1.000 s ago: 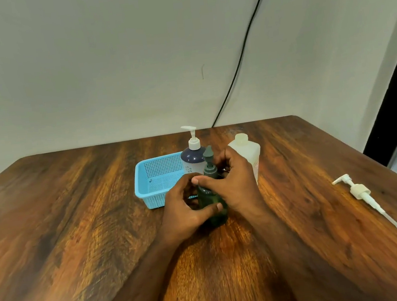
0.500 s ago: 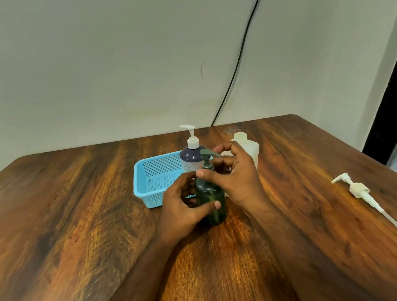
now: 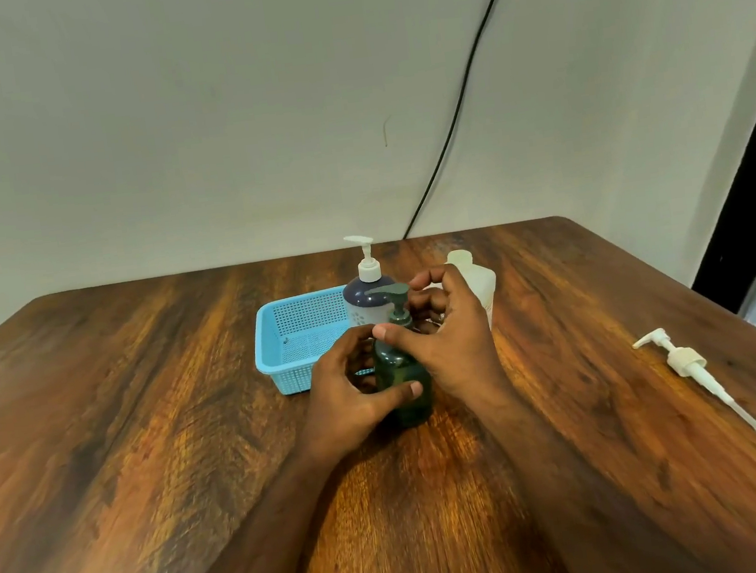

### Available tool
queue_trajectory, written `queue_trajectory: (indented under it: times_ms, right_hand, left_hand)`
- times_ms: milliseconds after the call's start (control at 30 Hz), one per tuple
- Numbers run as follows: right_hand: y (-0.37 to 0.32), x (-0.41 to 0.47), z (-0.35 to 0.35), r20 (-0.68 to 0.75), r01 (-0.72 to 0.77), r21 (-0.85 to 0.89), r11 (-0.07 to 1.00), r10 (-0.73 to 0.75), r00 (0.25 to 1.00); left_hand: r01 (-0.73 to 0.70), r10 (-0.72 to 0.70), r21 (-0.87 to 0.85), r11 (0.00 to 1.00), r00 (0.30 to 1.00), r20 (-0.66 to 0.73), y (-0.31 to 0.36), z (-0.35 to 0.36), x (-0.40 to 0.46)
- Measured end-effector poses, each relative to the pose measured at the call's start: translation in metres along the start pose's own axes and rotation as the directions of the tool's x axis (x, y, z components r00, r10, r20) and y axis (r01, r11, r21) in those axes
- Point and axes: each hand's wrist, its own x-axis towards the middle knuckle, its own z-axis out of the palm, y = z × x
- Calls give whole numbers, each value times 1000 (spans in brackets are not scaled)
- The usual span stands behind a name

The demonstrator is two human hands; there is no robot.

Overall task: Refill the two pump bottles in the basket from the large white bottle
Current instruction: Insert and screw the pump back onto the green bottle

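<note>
Head view shows the left hand (image 3: pixel 351 394) wrapped around the body of the green pump bottle (image 3: pixel 404 378), thumb laid across its front, holding it upright on the wooden counter (image 3: pixel 146 433). Directly to that hand's right, the right hand (image 3: pixel 449 339) has its fingers curled around the neck of the same bottle, thumb pressed against the collar just below the green pump head (image 3: pixel 388 292), whose nozzle points left. Beyond the left hand's knuckles sits the blue basket (image 3: pixel 278 341), and in its right end stands the dark pump bottle (image 3: pixel 366 302) with a white pump, just behind the green pump head. Behind the right hand's fingers the large white bottle (image 3: pixel 478 283) stands on the counter, its neck without a pump and partly hidden by the fingers. Well to the right of the right hand, a loose white pump (image 3: pixel 683 360) with a long dip tube lies flat on the counter.
</note>
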Motion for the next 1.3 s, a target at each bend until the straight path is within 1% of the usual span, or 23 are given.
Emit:
queue_trajectory:
  times_ms: [33, 100, 167, 233, 300, 400, 467, 533, 667, 733, 800, 933, 1000, 1067, 1100, 1167, 1233, 1300]
  right_hand:
    - [-1, -1, 1, -7, 1, -26, 1000, -2, 1000]
    - [-2, -3, 1, 37, -17, -30, 999, 18, 999]
    - [0, -2, 0, 96, -23, 14, 1000, 22, 995]
    - [1, -2, -1, 117, -5, 61, 998, -3, 993]
    - [1, -1, -1, 75, -1, 64, 998, -4, 997]
    - [0, -2, 0, -22, 3, -3, 1000, -3, 1000]
    - [-2, -3, 2, -36, 1, -30, 1000, -2, 999]
    - [-2, -4, 3, -2, -12, -31, 999, 12, 1000]
    - [2, -2, 1, 137, -24, 34, 999, 19, 990]
    - [1, -1, 0, 173, -39, 52, 998, 29, 984]
    - [0, 0, -1, 142, -52, 49, 997, 45, 989]
    - [-1, 0, -2, -8, -66, 46, 997, 66, 998]
    - [-1, -2, -1, -17, -64, 42, 997, 65, 998]
    - [-1, -2, 1, 37, -69, 38, 997, 68, 997]
    - [-1, -2, 1, 91, -77, 59, 995, 71, 993]
    - [-1, -1, -3, 241, -112, 161, 981, 71, 968]
    - [-2, 0, -8, 354, -166, 253, 953, 69, 933]
    - [-2, 1, -10, 392, -181, 258, 949, 68, 917]
  left_hand:
    - [0, 0, 0, 1000, 1000, 2, 0, 0, 0]
    - [0, 0, 1, 1000, 1000, -1, 0, 0, -1]
    - [-2, 2, 7, 1000, 1000, -6, 0, 0, 0]
    - [8, -8, 4, 1000, 1000, -3, -1, 0, 1]
    - [18, -18, 3, 1000, 1000, -3, -1, 0, 1]
    - [18, -18, -2, 1000, 1000, -6, -1, 0, 1]
    - [9, -9, 7, 1000, 1000, -7, -1, 0, 1]
    - [8, -8, 10, 1000, 1000, -6, 0, 1, 0]
    - [13, -13, -18, 1000, 1000, 3, -2, 1, 1]
    - [16, -16, -28, 999, 1000, 0, -4, 0, 2]
    - [14, -14, -24, 1000, 1000, -9, -4, 0, 2]
    - [22, -22, -21, 1000, 1000, 9, -4, -1, 1]
    - [17, -16, -38, 999, 1000, 18, -6, -1, 2]
    - [20, -19, -74, 997, 1000, 23, -7, -1, 3]
    - [28, -24, -96, 995, 999, 35, -7, -2, 3]
    - [62, -51, -156, 986, 996, 79, -7, -6, 4]
    - [110, -79, -231, 967, 987, 139, -7, -12, 5]
    - [145, -88, -280, 949, 974, 207, -9, -17, 5]
